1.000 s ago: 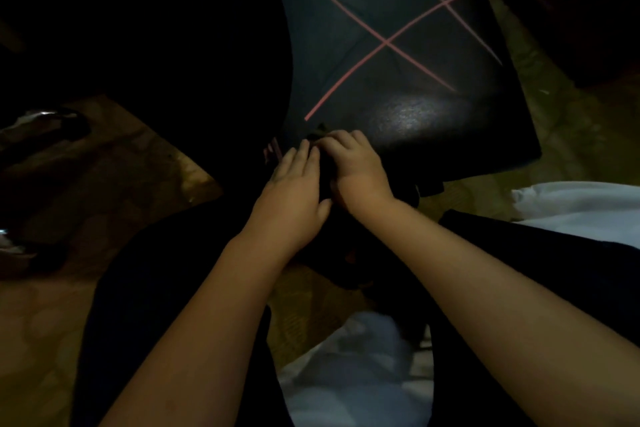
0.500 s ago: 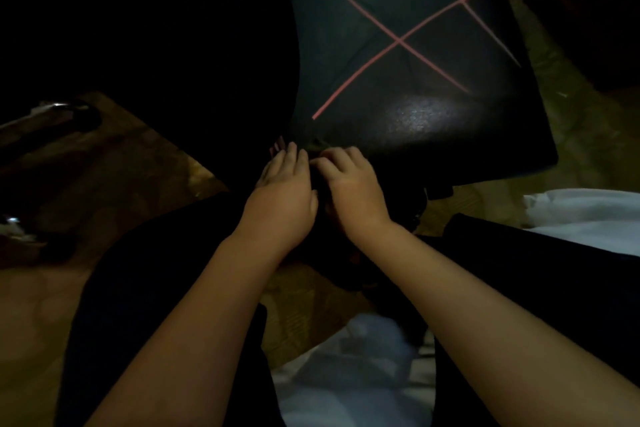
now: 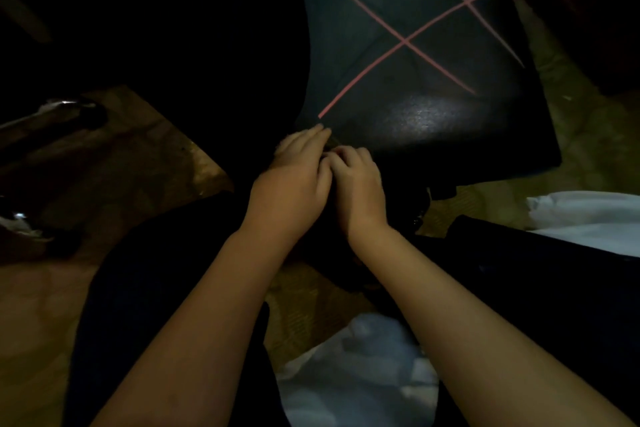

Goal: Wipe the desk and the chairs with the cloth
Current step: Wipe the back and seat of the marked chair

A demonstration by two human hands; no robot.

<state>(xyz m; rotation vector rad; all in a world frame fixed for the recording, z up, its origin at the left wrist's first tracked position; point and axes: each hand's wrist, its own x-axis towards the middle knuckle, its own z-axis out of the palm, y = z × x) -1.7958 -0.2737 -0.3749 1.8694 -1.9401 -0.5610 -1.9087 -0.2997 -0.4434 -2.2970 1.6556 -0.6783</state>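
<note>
black chair seat (image 3: 433, 80) corner touches left hand (image 3: 291, 191) and right hand (image 3: 360, 184).

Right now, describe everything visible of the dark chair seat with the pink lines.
The chair seat is nearly black, roughly square with rounded corners, fabric-like, with a dull sheen near its front. Thin pink lines cross it in an X, plus one more stroke at the far right. It sits above a patterned floor. At its near left corner the left hand lays straight fingers on the edge; the right hand curls beside it, and whether it holds anything is too dark to tell.
</note>
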